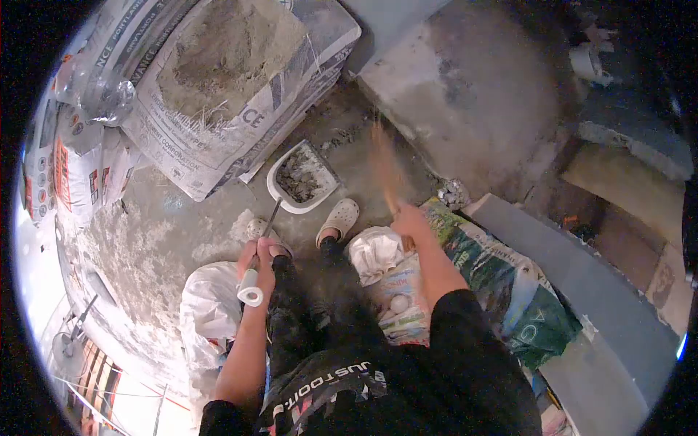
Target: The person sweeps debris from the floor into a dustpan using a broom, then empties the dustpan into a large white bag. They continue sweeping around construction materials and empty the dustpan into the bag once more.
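Observation:
My left hand is wrapped round the handle of a white dustpan. The pan rests on the floor just ahead of my shoes and holds grey debris. In my right hand is a brown broom, blurred by motion, its bristles pointing away from me over the floor to the right of the dustpan. The fingers of both hands are closed. Part of the broom handle is hidden by my right hand.
An opened cement bag with grey powder stands at the upper left. Other sacks lie at the left. A green printed sack and a grey slab lie at the right. White sacks flank my legs.

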The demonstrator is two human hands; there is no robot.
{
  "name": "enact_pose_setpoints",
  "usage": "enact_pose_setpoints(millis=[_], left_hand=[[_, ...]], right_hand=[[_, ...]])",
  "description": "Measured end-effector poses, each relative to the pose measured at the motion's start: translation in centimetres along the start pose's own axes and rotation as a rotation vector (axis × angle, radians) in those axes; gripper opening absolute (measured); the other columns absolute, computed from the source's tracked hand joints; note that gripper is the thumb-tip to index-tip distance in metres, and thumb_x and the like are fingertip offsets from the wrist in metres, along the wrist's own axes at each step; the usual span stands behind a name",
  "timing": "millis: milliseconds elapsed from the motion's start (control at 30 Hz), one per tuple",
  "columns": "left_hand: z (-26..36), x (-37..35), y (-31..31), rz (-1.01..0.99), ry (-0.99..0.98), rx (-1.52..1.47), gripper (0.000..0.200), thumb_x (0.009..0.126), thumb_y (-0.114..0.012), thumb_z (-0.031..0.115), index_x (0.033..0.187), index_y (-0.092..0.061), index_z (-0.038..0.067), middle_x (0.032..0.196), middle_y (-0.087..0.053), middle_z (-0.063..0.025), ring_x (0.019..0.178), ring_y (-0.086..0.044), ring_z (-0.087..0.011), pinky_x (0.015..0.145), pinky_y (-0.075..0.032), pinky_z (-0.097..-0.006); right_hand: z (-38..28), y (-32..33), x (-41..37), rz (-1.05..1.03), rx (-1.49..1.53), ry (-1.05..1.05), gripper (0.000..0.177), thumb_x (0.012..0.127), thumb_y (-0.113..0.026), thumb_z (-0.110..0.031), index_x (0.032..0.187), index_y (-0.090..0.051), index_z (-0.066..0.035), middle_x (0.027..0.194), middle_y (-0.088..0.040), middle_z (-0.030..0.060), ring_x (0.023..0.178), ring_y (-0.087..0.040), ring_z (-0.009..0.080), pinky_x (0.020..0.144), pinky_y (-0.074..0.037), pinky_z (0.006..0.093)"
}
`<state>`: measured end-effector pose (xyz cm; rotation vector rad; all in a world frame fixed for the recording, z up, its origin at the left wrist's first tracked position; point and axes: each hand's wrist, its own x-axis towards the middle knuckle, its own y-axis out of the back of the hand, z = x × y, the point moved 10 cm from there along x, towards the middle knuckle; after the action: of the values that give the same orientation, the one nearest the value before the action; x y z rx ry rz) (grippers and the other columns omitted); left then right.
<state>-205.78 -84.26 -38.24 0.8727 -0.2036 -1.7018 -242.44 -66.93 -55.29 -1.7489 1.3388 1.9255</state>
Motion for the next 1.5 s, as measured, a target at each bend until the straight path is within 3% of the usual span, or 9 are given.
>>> enact_pose_setpoints(millis=[133,233,400,467,667,867,1067,1167,1500], left_hand=[[-1.0,-0.2,-0.1,0.026,0.041,0.016,0.030,0.100,-0.048,0.023,0.086,-0.064,0.002,0.075,-0.061,-0.0091,0.071,-0.057,-0.0195,0.069,-0.045,-0.0315],[1.1,0.2,0.2,0.035,-0.011,-0.019,0.031,0.100,-0.047,0.022,0.086,-0.065,0.001,0.077,-0.063,-0.0102,0.073,-0.058,-0.0183,0.070,-0.046,-0.0313],[-0.2,0.4,-0.3,0.058,0.079,-0.054,0.031,0.100,-0.047,0.022,0.085,-0.065,0.001,0.077,-0.064,-0.0113,0.074,-0.059,-0.0182,0.070,-0.046,-0.0306],[1.6,0.6,-0.1,0.043,0.052,0.003,0.031,0.100,-0.048,0.022,0.085,-0.065,0.001,0.076,-0.064,-0.0111,0.075,-0.060,-0.0181,0.071,-0.046,-0.0304],[0.3,0.6,0.1,0.057,0.055,-0.036,0.030,0.100,-0.049,0.023,0.085,-0.065,0.001,0.075,-0.064,-0.0102,0.073,-0.058,-0.0184,0.071,-0.045,-0.0314],[-0.2,-0.8,2.4,0.067,0.121,-0.001,0.032,0.100,-0.049,0.026,0.088,-0.065,0.000,0.081,-0.065,-0.0109,0.081,-0.060,-0.0179,0.077,-0.046,-0.0321],[-5.6,-3.8,3.3,0.209,0.270,-0.233,0.036,0.101,-0.046,0.027,0.090,-0.065,-0.002,0.087,-0.064,-0.0088,0.091,-0.059,-0.0165,0.084,-0.046,-0.0301],[-6.7,-3.9,4.0,0.275,0.303,-0.414,0.038,0.102,-0.046,0.027,0.089,-0.065,-0.004,0.093,-0.065,-0.0105,0.094,-0.059,-0.0188,0.089,-0.045,-0.0320],[-5.8,-2.0,7.1,0.283,0.215,-0.240,0.037,0.101,-0.047,0.027,0.089,-0.067,-0.002,0.089,-0.066,-0.0070,0.086,-0.058,-0.0150,0.080,-0.045,-0.0289]], right_hand=[[-1.4,0.5,-4.6,-0.121,-0.086,0.101,0.078,0.068,-0.066,-0.014,0.142,-0.041,-0.012,0.118,-0.061,0.0232,0.108,-0.059,0.0401,0.095,-0.047,0.0424],[-2.1,6.2,-5.6,0.157,-0.193,0.390,0.081,0.067,-0.066,-0.015,0.143,-0.039,-0.015,0.119,-0.060,0.0237,0.108,-0.059,0.0393,0.095,-0.047,0.0422],[1.7,5.8,3.0,0.113,-0.024,0.043,0.073,0.067,-0.063,-0.015,0.138,-0.045,-0.011,0.116,-0.061,0.0235,0.104,-0.061,0.0392,0.090,-0.049,0.0451],[-1.1,0.1,3.5,0.135,-0.180,0.368,0.070,0.067,-0.063,-0.015,0.135,-0.048,-0.011,0.113,-0.062,0.0240,0.100,-0.061,0.0409,0.089,-0.049,0.0460],[-5.5,1.5,-7.0,-0.230,0.033,0.273,0.074,0.066,-0.066,-0.012,0.137,-0.048,-0.010,0.119,-0.060,0.0238,0.106,-0.059,0.0392,0.094,-0.047,0.0438],[-3.5,9.2,-2.2,0.177,0.155,0.088,0.085,0.064,-0.072,-0.013,0.142,-0.039,-0.008,0.116,-0.061,0.0246,0.107,-0.059,0.0401,0.091,-0.049,0.0435],[-11.1,0.3,1.9,0.281,-0.107,0.260,0.064,0.069,-0.064,-0.011,0.131,-0.047,-0.007,0.102,-0.063,0.0278,0.096,-0.061,0.0431,0.085,-0.050,0.0491],[-12.0,-2.7,-1.1,-0.077,-0.068,0.302,0.069,0.068,-0.065,-0.011,0.134,-0.045,-0.007,0.103,-0.063,0.0288,0.097,-0.061,0.0435,0.084,-0.050,0.0495],[-10.2,2.6,1.9,0.196,0.092,0.080,0.064,0.072,-0.063,-0.018,0.134,-0.049,-0.010,0.108,-0.064,0.0234,0.101,-0.061,0.0414,0.087,-0.049,0.0458]])
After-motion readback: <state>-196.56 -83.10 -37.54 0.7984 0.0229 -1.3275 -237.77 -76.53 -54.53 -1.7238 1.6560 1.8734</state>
